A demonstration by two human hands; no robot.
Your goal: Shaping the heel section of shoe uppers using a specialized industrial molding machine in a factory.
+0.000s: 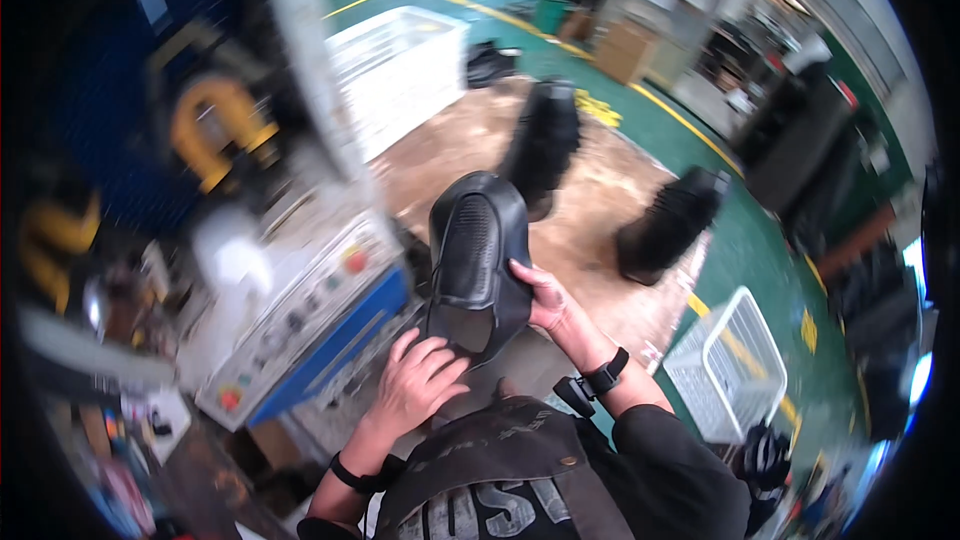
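A black moulded shoe sole (470,250) is held upright in front of me, with a ribbed panel in its middle and a hollow at the lower end. My right hand (545,298) grips its right edge, thumb on the face and the other fingers hidden behind. Beside its lower left edge is my left hand (420,380), fingers spread and stretched out; whether the fingertips touch the sole I cannot tell. Past the sole, a row of black shoes or soles (545,140) rests on a brown board-topped table (600,200), and another black group (670,225) lies farther right.
To the left stands a machine with yellow clamps (220,130) and a control panel (310,305) with red buttons. A white crate (400,70) is at the back of the table. Another white basket (725,365) sits at the right on the green floor (720,130).
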